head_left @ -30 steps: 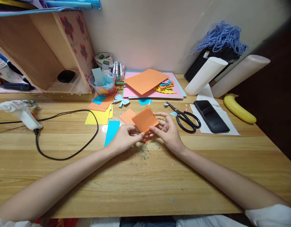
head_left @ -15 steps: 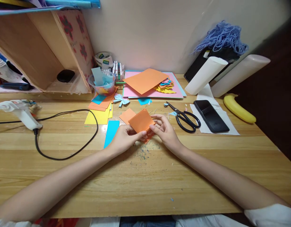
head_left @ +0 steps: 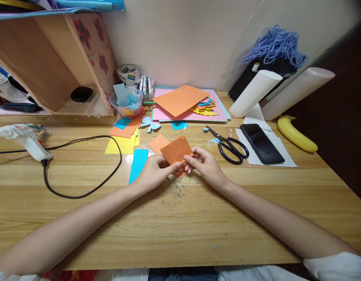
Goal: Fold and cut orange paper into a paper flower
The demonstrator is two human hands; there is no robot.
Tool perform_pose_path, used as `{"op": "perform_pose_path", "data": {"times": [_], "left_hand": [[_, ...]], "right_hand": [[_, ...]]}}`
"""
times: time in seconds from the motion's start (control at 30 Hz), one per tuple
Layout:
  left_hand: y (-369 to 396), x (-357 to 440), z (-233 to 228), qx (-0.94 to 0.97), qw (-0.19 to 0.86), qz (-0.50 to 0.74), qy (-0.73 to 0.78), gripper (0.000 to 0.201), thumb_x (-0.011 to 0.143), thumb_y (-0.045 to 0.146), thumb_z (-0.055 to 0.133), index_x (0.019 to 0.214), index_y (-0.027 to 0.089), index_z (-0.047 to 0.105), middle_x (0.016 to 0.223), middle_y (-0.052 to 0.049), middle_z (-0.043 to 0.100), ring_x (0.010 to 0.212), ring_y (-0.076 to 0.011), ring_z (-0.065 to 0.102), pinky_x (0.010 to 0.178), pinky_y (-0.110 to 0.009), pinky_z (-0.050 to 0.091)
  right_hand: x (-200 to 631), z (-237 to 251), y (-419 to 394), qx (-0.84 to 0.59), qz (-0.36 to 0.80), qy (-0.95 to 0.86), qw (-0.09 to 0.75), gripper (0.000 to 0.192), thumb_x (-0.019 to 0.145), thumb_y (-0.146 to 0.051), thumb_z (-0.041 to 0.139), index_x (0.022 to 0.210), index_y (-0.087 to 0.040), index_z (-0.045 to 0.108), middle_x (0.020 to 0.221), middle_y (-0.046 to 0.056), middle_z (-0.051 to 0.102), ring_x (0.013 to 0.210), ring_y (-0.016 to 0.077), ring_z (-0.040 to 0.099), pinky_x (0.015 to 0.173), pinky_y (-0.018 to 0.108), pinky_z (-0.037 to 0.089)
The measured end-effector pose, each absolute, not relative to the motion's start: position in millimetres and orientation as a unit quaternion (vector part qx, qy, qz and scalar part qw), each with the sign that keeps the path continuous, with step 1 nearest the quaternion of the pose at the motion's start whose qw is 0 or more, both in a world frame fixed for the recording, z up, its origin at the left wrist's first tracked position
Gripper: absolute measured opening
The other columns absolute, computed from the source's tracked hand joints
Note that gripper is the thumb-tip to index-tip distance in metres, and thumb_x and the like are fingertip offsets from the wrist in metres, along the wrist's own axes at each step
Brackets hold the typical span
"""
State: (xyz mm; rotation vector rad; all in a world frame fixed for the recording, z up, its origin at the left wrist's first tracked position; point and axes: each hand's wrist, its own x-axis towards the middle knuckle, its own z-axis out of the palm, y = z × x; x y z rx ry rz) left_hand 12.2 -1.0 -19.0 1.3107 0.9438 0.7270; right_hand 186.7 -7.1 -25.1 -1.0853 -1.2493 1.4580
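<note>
Together, the left hand (head_left: 155, 171) and right hand (head_left: 204, 164) pinched a small square of orange paper (head_left: 176, 151), matte, tilted, its lower corner folded under, above the middle of the desk (head_left: 180, 226), well back from its front edge.
</note>
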Motion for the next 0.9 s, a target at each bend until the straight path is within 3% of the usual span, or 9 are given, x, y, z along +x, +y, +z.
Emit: {"op": "perform_pose_path", "data": {"times": [0.17, 0.37, 0.7, 0.9], "left_hand": [[1, 13, -15, 0.565, 0.643, 0.302, 0.419, 0.025, 0.076, 0.035, 0.064, 0.087, 0.012, 0.069, 0.088, -0.009, 0.072, 0.076, -0.0153, 0.068, 0.071, -0.025, 0.053], [2, 13, -11, 0.564, 0.633, 0.298, 0.439, 0.023, 0.077, 0.033, 0.063, 0.083, 0.011, 0.068, 0.082, -0.010, 0.072, 0.065, -0.0128, 0.067, 0.056, -0.020, 0.050], [1, 14, -16, 0.563, 0.631, 0.314, 0.431, 0.026, 0.075, 0.033, 0.065, 0.084, 0.009, 0.067, 0.084, -0.011, 0.072, 0.071, -0.0154, 0.068, 0.069, -0.026, 0.053], [5, 13, -9, 0.556, 0.638, 0.273, 0.458, 0.020, 0.075, 0.029, 0.064, 0.081, 0.009, 0.069, 0.081, -0.011, 0.072, 0.066, -0.0134, 0.067, 0.059, -0.021, 0.050]], "right_hand": [[187, -25, -7, -0.430, 0.603, -0.501, 0.447, 0.021, 0.074, -0.034, 0.067, 0.074, -0.018, 0.053, 0.064, -0.002, 0.062, 0.056, 0.0096, 0.060, 0.052, 0.022, 0.050], [186, -24, -8, -0.439, 0.610, -0.496, 0.435, 0.022, 0.073, -0.033, 0.067, 0.081, -0.017, 0.054, 0.068, -0.001, 0.062, 0.058, 0.0096, 0.060, 0.056, 0.023, 0.051], [186, -24, -8, -0.438, 0.608, -0.526, 0.403, 0.022, 0.075, -0.032, 0.065, 0.085, -0.014, 0.058, 0.069, 0.000, 0.061, 0.058, 0.0093, 0.056, 0.057, 0.024, 0.048], [188, -25, -7, -0.423, 0.609, -0.531, 0.411, 0.021, 0.076, -0.032, 0.064, 0.086, -0.015, 0.058, 0.070, 0.000, 0.061, 0.060, 0.0092, 0.056, 0.058, 0.023, 0.047]]}}
